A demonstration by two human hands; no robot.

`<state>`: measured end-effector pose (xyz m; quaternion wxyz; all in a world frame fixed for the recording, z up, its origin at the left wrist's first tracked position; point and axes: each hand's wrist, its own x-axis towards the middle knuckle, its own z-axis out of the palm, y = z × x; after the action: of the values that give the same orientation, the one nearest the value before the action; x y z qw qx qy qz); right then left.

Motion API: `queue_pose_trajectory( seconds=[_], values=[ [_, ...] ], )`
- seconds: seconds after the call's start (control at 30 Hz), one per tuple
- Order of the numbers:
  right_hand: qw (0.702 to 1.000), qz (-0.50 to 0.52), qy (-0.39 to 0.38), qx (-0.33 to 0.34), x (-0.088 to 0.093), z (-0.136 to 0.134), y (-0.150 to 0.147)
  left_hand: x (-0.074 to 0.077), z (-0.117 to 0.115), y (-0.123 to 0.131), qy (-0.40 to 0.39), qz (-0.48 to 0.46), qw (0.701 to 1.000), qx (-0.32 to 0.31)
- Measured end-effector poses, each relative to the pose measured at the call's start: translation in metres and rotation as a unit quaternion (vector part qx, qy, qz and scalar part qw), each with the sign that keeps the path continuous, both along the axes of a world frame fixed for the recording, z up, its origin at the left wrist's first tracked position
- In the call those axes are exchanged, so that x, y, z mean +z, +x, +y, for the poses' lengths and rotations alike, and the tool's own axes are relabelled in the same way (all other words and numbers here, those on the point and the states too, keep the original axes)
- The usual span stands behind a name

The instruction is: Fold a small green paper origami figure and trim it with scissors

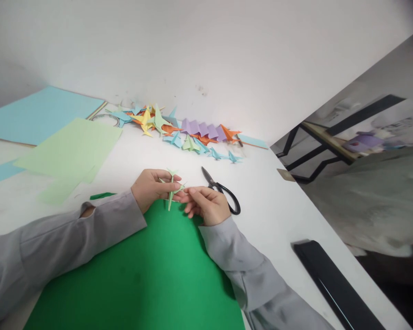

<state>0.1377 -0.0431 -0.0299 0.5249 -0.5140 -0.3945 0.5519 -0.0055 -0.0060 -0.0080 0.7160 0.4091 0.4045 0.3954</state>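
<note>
A small light green folded paper figure (171,195) is pinched in my left hand (155,187), above the far edge of a large green sheet (141,270). My right hand (209,204) is closed at the figure's right side, its thumb and index finger pressed together on the figure's pointed tip. Just behind my right hand lie black-handled scissors (234,201), blades pointing away to the left. Folded paper figures in yellow, blue, orange and green (146,120) are heaped along the wall, beside a pleated purple paper (203,129).
Light green sheets (75,146) and a large blue sheet (41,114) lie at the left. A dark green scrap (102,195) is near my left sleeve. A long black object (333,284) rests near the table's right edge.
</note>
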Motion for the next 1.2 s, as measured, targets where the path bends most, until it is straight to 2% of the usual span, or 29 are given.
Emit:
queue_pose_trajectory(
  seconds=[0.17, 0.4, 0.77, 1.0, 1.1, 1.2],
  values=[
    [1.0, -0.001, -0.005, 0.023, 0.003, 0.0, 0.0, -0.005, 0.001, 0.001, 0.053, 0.045, 0.998, -0.005],
    [0.999, -0.032, 0.006, 0.009, 0.003, -0.001, -0.004, 0.002, -0.003, 0.003, 0.099, 0.083, 0.992, -0.011],
    [1.0, -0.016, 0.002, 0.004, 0.0, 0.0, -0.003, 0.002, -0.003, 0.003, 0.083, 0.073, 0.994, -0.009],
    [0.999, -0.003, -0.008, -0.034, 0.001, 0.001, -0.001, -0.003, -0.001, 0.003, 0.065, 0.045, 0.997, 0.006],
    [0.999, -0.041, 0.003, -0.024, 0.002, -0.002, -0.005, -0.005, 0.0, 0.003, 0.033, 0.025, 0.999, 0.032],
    [0.988, -0.145, 0.052, -0.002, 0.001, -0.008, -0.012, -0.005, 0.0, 0.003, 0.022, 0.013, 0.998, 0.056]
  ],
)
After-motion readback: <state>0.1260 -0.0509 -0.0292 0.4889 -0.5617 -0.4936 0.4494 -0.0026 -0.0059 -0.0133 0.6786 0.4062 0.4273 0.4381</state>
